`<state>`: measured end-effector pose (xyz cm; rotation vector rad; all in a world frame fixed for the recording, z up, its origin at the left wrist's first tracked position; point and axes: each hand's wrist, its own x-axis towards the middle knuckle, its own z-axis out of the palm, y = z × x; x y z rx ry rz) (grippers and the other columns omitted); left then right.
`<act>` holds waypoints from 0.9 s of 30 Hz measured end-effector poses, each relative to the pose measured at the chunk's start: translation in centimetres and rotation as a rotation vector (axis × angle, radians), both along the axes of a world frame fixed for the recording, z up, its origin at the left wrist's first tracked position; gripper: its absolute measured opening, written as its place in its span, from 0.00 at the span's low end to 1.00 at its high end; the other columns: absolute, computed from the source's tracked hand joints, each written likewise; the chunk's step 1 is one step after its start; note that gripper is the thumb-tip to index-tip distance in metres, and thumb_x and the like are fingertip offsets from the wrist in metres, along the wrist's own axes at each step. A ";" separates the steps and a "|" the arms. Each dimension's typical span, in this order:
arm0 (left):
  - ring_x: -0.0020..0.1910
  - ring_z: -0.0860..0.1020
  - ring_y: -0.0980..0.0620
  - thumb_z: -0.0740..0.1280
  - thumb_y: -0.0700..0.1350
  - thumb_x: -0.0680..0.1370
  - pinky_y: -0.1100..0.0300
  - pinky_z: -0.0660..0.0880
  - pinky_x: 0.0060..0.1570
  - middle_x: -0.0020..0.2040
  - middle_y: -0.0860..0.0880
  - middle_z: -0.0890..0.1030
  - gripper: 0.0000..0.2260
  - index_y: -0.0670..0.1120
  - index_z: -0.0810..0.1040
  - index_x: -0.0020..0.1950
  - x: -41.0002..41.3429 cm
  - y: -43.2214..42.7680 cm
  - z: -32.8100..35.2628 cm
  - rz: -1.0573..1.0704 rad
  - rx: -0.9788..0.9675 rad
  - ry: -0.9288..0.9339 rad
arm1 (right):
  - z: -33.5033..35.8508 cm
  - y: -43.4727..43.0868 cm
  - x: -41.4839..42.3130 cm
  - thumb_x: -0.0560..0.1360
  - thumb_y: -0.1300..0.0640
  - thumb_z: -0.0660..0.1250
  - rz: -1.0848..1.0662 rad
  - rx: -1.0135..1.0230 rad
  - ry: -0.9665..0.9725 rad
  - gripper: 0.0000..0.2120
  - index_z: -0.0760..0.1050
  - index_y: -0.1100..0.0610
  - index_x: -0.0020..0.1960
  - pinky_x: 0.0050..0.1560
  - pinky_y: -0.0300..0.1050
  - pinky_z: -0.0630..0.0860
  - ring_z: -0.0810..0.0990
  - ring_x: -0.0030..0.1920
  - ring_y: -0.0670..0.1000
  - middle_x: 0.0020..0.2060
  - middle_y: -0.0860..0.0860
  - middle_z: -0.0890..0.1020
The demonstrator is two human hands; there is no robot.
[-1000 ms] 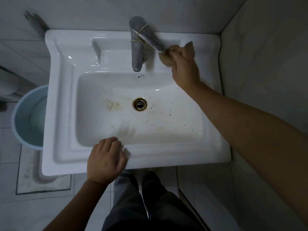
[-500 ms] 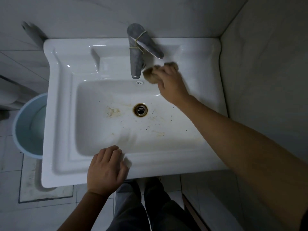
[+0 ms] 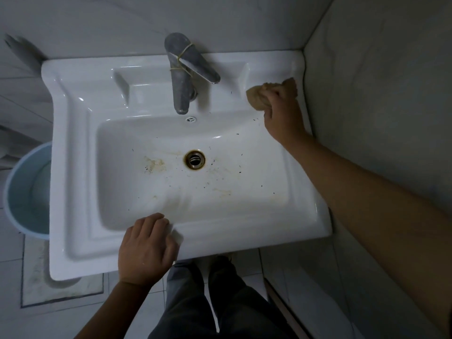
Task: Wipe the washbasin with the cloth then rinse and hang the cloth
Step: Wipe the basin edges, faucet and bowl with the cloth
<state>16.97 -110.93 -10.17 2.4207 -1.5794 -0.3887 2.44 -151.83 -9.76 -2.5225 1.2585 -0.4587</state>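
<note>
The right hand (image 3: 283,111) squeezes one brown cloth (image 3: 256,97) tight in its grip, bunched into a lump, on the back right ledge of the white washbasin (image 3: 80,148); the lump sticks out to the left toward the one grey tap (image 3: 182,77). The left hand (image 3: 146,248) lies flat on the front rim, fingers curled over the edge, holding nothing. One drain (image 3: 195,159) sits in the middle of the stained bowl, and one blue bucket (image 3: 14,192) stands on the floor to the left.

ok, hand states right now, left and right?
Left hand: open, empty, resting on the washbasin's front rim.
Right hand: closed on the cloth, at the back right ledge.
</note>
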 end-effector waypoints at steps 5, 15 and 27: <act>0.49 0.78 0.44 0.58 0.52 0.76 0.52 0.73 0.46 0.54 0.44 0.82 0.17 0.42 0.81 0.52 0.0 0.0 -0.1 0.003 0.007 0.009 | -0.3 3.0 2.2 0.71 0.63 0.63 0.052 0.005 -0.017 0.24 0.75 0.58 0.67 0.65 0.56 0.73 0.72 0.64 0.61 0.59 0.58 0.77; 0.49 0.78 0.45 0.60 0.51 0.76 0.53 0.72 0.46 0.53 0.45 0.81 0.14 0.44 0.80 0.51 0.2 0.0 -0.3 0.003 -0.001 0.006 | -1.0 2.8 10.9 0.77 0.52 0.65 -0.143 -0.126 0.150 0.21 0.73 0.57 0.68 0.68 0.57 0.68 0.74 0.62 0.61 0.61 0.60 0.77; 0.50 0.78 0.46 0.61 0.52 0.75 0.53 0.73 0.47 0.54 0.46 0.81 0.14 0.44 0.80 0.52 0.1 0.3 -0.8 0.022 -0.035 0.008 | -0.8 7.7 12.4 0.74 0.55 0.68 0.024 -0.022 0.089 0.15 0.75 0.55 0.59 0.64 0.53 0.71 0.73 0.59 0.61 0.57 0.58 0.76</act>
